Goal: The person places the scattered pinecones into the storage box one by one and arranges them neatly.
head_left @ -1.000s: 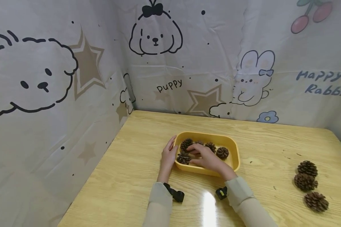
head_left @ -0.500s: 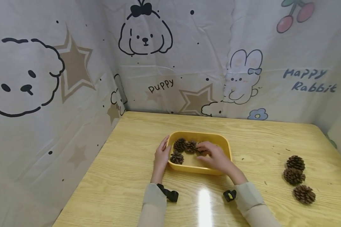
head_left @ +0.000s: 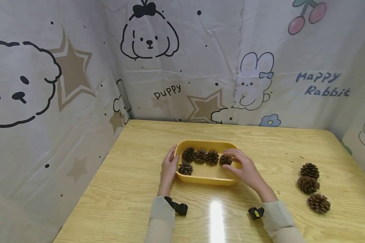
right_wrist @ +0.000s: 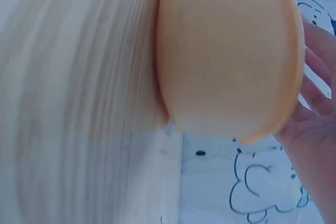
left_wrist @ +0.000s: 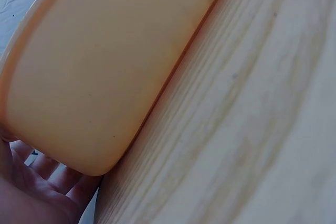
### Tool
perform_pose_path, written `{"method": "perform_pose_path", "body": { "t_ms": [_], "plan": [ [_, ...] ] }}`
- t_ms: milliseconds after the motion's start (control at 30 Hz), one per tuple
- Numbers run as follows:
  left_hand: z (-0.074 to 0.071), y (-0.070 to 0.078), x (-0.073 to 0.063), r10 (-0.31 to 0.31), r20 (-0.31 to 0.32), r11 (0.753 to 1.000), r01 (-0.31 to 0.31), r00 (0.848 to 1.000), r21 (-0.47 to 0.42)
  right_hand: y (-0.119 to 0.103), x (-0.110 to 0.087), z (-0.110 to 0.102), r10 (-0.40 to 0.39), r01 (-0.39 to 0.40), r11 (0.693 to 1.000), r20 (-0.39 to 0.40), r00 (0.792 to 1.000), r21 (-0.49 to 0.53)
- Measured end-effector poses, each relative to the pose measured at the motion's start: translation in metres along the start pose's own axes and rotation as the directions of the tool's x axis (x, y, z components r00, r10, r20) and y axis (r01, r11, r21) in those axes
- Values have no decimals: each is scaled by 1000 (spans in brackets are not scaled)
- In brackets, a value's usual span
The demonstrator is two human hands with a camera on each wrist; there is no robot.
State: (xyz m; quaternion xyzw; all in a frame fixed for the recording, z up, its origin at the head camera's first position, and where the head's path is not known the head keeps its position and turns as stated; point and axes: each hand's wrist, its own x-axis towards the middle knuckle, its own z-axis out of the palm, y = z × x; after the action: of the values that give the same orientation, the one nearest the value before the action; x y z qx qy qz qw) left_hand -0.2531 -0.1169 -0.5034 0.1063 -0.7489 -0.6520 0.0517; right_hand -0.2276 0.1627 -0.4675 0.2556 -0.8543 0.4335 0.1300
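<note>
R hand (right_wrist: pixel 315 114) in view now, fingers partly hid behind the pale-orange tub's (right_wrist: pixel 226 51) rim; smooth outer wall right beside 'em! Wood-grain table (right_wrist: pixel 79 77) on the tub's far side from the grip, cloth w/ line dwgs (right_wrist: pixel 210 192) bkgd behind the fingers.

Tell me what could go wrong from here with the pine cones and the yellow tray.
The right hand has fingers and thumb about the rightmost cone in the tray, close to the end wall, so it might catch the yellow tray on lifting. The left hand is at the opposite end, so a knock there could swing the tray. The three loose cones on the table's right might roll if a sleeve brushes them.
</note>
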Motion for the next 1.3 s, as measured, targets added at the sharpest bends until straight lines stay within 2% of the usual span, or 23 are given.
{"method": "perform_pose_path", "body": {
  "t_ms": [400, 633, 900, 1100, 1300],
  "plan": [
    [0, 0, -1, 7, 8, 1000, -7, 1000, -15, 10, -29, -31, -33, 30, 999, -142, 989, -22],
    [1, -1, 0, 2, 3, 1000, -2, 1000, -1, 19, -53, -50, 14, -28, 997, -192, 981, -73],
    [0, 1, 0, -9, 3, 1000, 9, 1000, -14, 16, -80, -75, 27, -66, 989, -275, 961, -133],
    [0, -1, 2, -4, 5, 1000, 4, 1000, -21, 18, -101, -89, 94, -150, 976, -309, 946, -161],
    [1, -1, 0, -2, 3, 1000, 2, 1000, -27, 22, -123, -105, 138, -222, 954, -360, 923, -204]
  ]
}}
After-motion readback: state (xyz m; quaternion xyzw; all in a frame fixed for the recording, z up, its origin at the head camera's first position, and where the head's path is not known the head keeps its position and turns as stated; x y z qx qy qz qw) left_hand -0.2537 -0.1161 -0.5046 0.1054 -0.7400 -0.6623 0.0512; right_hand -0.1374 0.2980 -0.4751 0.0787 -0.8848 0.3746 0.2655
